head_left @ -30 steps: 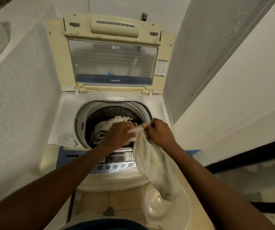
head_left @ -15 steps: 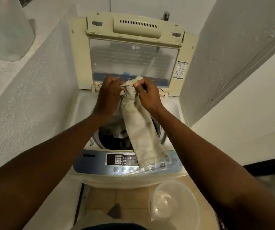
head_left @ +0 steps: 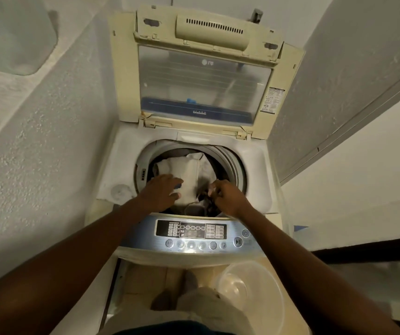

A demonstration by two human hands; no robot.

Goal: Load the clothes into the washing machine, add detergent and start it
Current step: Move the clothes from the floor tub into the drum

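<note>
The top-loading washing machine [head_left: 257,165] stands open, its lid [head_left: 203,78] raised against the back wall. A pale cloth [head_left: 187,172] lies spread on darker clothes [head_left: 194,209] inside the drum. My left hand [head_left: 161,193] rests flat on the cloth's near-left part with fingers apart. My right hand [head_left: 228,198] hovers over the drum's near-right side, fingers curled above the dark clothes with a small pale bit at the fingertips; whether it grips anything is unclear. The control panel [head_left: 191,232] with its row of buttons runs below both wrists.
A clear plastic basin [head_left: 266,308] sits on the tiled floor in front of the machine, at the right. Rough white walls close in on the left and right. A round cap [head_left: 121,191] sits in the machine's top deck at the left.
Both hands came down from in front of the lid to the drum. The pale cloth that hung from them now lies inside the drum, and my left hand has let go.
</note>
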